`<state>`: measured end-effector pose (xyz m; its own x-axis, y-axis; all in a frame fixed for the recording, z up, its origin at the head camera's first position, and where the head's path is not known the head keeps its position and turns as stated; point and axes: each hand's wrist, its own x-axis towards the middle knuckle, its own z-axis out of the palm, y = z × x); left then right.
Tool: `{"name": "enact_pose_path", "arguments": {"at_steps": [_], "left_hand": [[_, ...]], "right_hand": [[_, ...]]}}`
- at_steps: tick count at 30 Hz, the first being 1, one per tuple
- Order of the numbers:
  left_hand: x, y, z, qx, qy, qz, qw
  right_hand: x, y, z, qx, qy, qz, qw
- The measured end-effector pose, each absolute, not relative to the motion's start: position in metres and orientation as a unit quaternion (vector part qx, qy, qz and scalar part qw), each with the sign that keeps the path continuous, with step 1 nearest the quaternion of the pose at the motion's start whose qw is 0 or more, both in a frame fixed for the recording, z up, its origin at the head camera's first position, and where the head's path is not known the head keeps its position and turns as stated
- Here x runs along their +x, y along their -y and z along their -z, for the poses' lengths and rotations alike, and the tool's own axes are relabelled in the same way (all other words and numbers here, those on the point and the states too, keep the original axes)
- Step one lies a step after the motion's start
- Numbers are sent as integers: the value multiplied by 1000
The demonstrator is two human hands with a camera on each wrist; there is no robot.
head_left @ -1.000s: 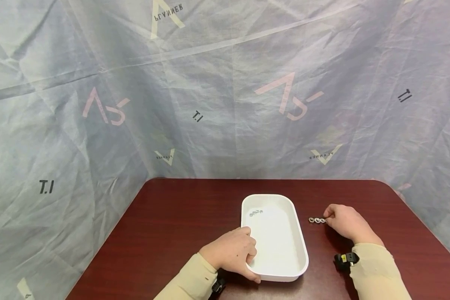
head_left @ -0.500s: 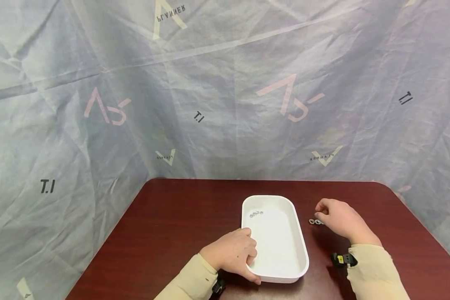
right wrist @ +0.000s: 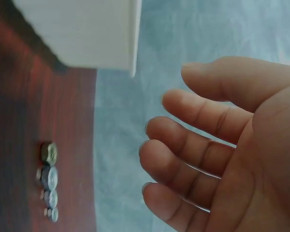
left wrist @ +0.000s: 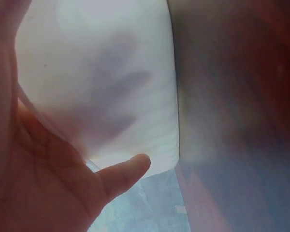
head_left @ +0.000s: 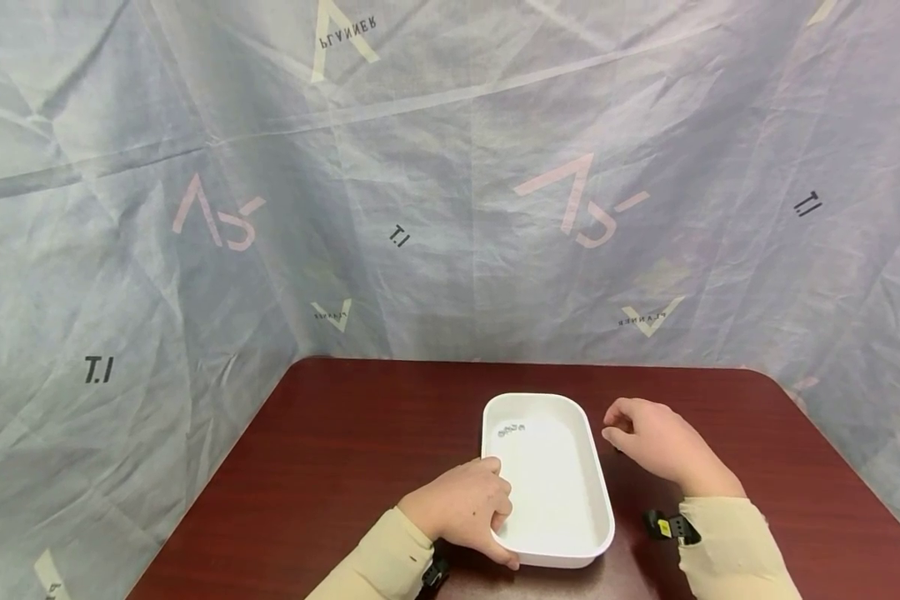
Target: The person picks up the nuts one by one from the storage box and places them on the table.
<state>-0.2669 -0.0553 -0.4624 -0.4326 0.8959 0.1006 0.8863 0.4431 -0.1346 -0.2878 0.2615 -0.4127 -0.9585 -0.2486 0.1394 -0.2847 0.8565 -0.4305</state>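
Observation:
A white tray [head_left: 551,483], deep and round-cornered, stands on the table. My left hand [head_left: 461,504] grips its near left corner, fingers curled over the rim and thumb against the outer wall. The left wrist view shows that thumb [left wrist: 128,171] on the tray wall, the fingers only as shadows through it. Several small grey pieces [head_left: 510,430] lie at the tray's far left. My right hand [head_left: 663,442] hovers right of the tray, loosely bent, nothing between thumb and fingers [right wrist: 188,157]. A row of small round metal pieces [right wrist: 50,179], one brassish, lies on the table, mostly hidden by this hand in the head view.
The dark red-brown table [head_left: 367,442] has rounded far corners. Grey printed cloth [head_left: 427,192] hangs behind it and along both sides. A black wrist camera [head_left: 671,527] sits under the right sleeve.
My right hand has moved left from the right end of the metal row toward the tray, and now covers the row. My left hand keeps its grip on the tray.

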Motion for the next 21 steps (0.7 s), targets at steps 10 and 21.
{"name": "enact_pose_path", "arguments": {"at_steps": [10,21], "left_hand": [[-265,56,459,-529,843,-32,91],[-265,56,458,-537,838,-27,94]], "right_hand": [[-284,-241,404,164,958,-229,59],[-291,-218,399,187,956,-220,53]]}}
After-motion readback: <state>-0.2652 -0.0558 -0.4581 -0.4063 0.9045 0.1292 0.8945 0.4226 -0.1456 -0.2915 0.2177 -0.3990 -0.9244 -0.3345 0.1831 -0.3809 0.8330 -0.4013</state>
